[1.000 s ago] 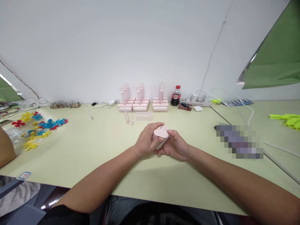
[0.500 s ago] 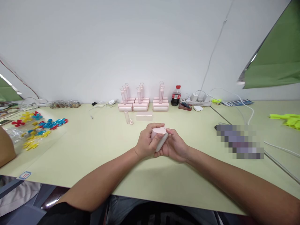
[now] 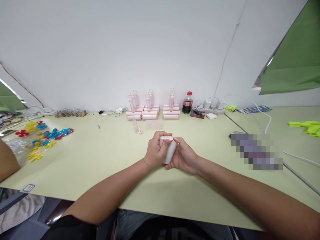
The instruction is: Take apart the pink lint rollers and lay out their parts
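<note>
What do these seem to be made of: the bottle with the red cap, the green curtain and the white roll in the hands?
Bottle: probably clear, glossy plastic; the dark drink shows through it.
Green curtain: likely matte fabric, since it has creases.
White roll: dull and pale, without shine; perhaps paper, but matte plastic is possible.

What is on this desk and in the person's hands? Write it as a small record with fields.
Left hand: gripping a pink-and-white item
Right hand: holding the same item from the other side
Just beyond the hands: clear tube, pale pink see-through piece
Near the wall: pink cases, upright pink tubes, red-capped bottle
Far left: red, blue and yellow pieces
Far right: yellow-green pieces
</note>
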A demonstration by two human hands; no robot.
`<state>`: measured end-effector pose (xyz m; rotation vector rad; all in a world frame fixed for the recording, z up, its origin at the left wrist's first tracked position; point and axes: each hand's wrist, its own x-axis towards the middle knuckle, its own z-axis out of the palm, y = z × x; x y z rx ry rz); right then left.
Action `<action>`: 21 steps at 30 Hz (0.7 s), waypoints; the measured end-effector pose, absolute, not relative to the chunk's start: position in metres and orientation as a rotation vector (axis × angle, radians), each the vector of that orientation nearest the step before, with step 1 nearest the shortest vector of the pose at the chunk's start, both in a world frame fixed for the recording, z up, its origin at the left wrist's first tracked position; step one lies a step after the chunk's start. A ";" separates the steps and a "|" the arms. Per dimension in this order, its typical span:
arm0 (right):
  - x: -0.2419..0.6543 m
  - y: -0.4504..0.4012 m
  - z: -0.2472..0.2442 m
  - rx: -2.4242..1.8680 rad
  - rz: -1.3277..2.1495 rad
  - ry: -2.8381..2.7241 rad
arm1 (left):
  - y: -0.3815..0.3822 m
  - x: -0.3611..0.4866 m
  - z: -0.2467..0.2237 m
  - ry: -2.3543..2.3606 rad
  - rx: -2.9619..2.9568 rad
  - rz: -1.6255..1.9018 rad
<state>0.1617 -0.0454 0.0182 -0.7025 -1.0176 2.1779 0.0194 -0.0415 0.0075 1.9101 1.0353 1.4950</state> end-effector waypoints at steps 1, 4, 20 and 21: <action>0.161 -0.046 0.018 -0.708 2.174 -1.020 | -0.041 0.020 0.007 1.052 1.895 1.496; 0.159 -0.048 0.020 -0.719 2.142 -1.028 | -0.040 0.020 0.006 1.119 1.842 1.489; 0.161 -0.044 -0.007 -0.945 1.898 -1.309 | -0.028 0.016 0.009 0.943 1.503 1.370; 0.161 -0.045 -0.007 -0.946 1.898 -1.315 | -0.028 0.016 0.008 0.938 1.498 1.370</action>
